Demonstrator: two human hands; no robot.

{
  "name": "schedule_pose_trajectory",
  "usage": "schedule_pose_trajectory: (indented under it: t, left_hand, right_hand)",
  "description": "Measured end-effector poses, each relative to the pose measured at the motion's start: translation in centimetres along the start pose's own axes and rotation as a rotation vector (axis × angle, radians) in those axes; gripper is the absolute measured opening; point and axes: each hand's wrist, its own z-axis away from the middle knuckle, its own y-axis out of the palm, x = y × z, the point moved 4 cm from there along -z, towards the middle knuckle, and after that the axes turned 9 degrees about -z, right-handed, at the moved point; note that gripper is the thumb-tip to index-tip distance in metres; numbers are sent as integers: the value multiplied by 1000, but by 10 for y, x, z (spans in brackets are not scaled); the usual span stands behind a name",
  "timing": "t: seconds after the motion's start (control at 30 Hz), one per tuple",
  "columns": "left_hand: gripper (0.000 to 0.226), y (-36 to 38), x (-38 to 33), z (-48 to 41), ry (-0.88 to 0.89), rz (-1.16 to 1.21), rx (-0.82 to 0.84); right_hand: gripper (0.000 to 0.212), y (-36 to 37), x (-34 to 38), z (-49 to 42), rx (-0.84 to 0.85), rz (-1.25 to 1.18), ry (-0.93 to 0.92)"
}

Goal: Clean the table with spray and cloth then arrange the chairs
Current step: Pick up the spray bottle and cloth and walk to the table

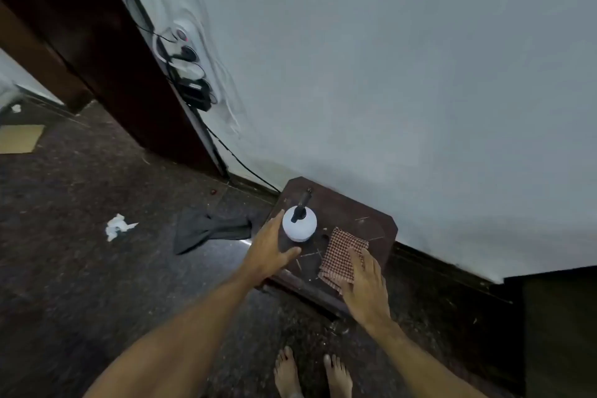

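A small dark wooden table (361, 213) stands against the pale wall. On it stands a white spray bottle (299, 224) with a black nozzle, upright at the table's left side. To its right lies a red-and-white checked cloth (339, 252). My left hand (269, 252) is spread open beside the bottle, thumb and fingers around its lower left but not closed on it. My right hand (365, 281) lies flat, fingers apart, on the near edge of the cloth.
A dark grey rag (206, 229) lies on the speckled floor left of the table, a crumpled white paper (118, 226) further left. A dark door frame (129, 81) with a power strip and cables (187, 74) stands at the left. Dark furniture (559, 326) is at the right. My bare feet (310, 375) are below.
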Motion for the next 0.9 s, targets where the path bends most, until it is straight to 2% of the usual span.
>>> schedule_pose_trajectory:
  t: [0.13, 0.23, 0.37, 0.43, 0.5, 0.57, 0.73, 0.9]
  left_hand:
    - [114, 25, 7, -57, -8, 198, -31]
    - [102, 38, -4, -83, 68, 369, -79]
    - [82, 45, -7, -106, 129, 474, -217]
    - [71, 51, -4, -111, 135, 524, -294]
    - [55, 50, -7, -110, 161, 551, -391]
    - [44, 43, -15, -103, 184, 597, -446]
    - [43, 18, -20, -64, 121, 629, -497]
    - [38, -40, -36, 15, -56, 735, -567]
  right_hand:
    - [75, 36, -22, -42, 32, 17, 39]
    - [79, 63, -33, -58, 75, 116, 44]
    - [78, 72, -34, -68, 46, 240, 31]
    - [74, 73, -34, -74, -27, 262, -23]
    - [64, 70, -41, -82, -124, 221, -79]
    - [56, 61, -43, -86, -133, 141, -108]
    - [58, 33, -30, -76, -160, -28, -170]
    - [55, -2, 21, -36, -111, -155, -235]
